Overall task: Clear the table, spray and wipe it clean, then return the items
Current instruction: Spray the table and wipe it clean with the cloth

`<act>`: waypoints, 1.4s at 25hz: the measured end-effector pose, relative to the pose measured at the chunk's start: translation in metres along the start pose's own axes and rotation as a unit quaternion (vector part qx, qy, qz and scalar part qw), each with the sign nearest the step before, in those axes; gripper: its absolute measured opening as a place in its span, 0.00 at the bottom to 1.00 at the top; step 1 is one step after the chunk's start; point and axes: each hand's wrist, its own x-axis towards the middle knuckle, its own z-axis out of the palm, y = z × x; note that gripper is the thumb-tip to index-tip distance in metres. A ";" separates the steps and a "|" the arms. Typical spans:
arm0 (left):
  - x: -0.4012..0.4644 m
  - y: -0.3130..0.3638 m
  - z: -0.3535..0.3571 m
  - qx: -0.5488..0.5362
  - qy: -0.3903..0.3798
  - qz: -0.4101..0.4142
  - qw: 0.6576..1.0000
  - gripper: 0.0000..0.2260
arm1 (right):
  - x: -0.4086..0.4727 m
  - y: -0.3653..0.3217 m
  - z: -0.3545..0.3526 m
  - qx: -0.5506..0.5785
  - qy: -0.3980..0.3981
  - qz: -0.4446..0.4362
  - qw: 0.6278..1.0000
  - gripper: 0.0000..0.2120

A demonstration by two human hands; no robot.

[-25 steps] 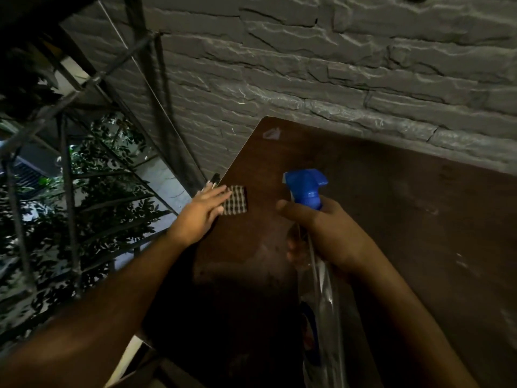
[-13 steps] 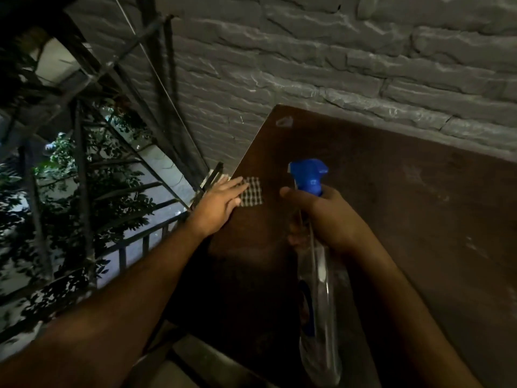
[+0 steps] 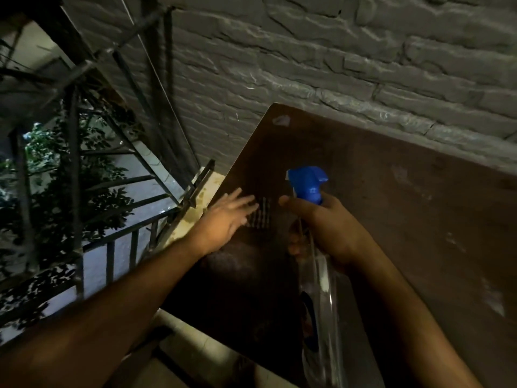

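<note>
Head view: dark wooden desk (image 3: pixel 405 219) against rough grey brick wall (image 3: pixel 335 65), metal railing (image 3: pixel 126 233) at left.
Left hand (image 3: pixel 226 219), fingers straight, presses checkered cloth (image 3: pixel 261 215), now blurred and shifted right; right hand (image 3: pixel 333 231) grips clear spray bottle (image 3: pixel 321 275), blue-nozzled, just beside the cloth.

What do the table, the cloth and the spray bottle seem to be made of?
Table: probably wood or wood laminate, dark brown, matt, with pale smears.
Cloth: seemingly woven fabric, with a checked pattern; blurred, so unsure.
Bottle: clear plastic, glossy, with see-through sides; its blue trigger head looks like opaque plastic. The right hand grips its neck.
</note>
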 end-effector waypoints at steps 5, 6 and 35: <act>-0.063 -0.020 -0.002 -0.012 0.026 -0.008 1.000 0.21 | -0.014 0.009 -0.005 -0.009 -0.006 0.006 1.000 0.15; -0.052 -0.023 -0.008 -0.007 0.049 -0.059 0.997 0.21 | -0.018 0.012 -0.006 -0.010 -0.005 0.006 1.000 0.15; -0.201 0.032 0.011 -0.021 -0.049 -0.038 0.998 0.23 | -0.040 0.034 0.036 -0.039 -0.069 -0.028 0.996 0.18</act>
